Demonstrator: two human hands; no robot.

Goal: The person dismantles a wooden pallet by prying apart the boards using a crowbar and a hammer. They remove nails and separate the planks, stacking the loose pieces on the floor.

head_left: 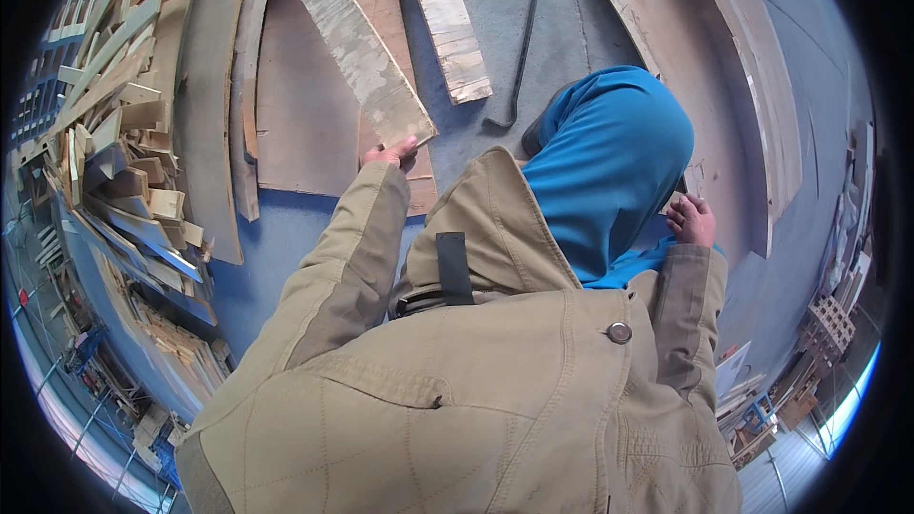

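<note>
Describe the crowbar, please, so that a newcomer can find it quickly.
Start at the person's blue-trousered knee. Ahead, slightly left, the crowbar lies on the grey floor, between wooden boards. It is slim, dark and hooked at its near end; the boards are broad and paler.

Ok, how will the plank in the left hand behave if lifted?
The plank is likely stiff, since it looks straight. Held at its near end by the left hand, it may feel front-heavy. Its patchy, worn face might be rough.
</note>
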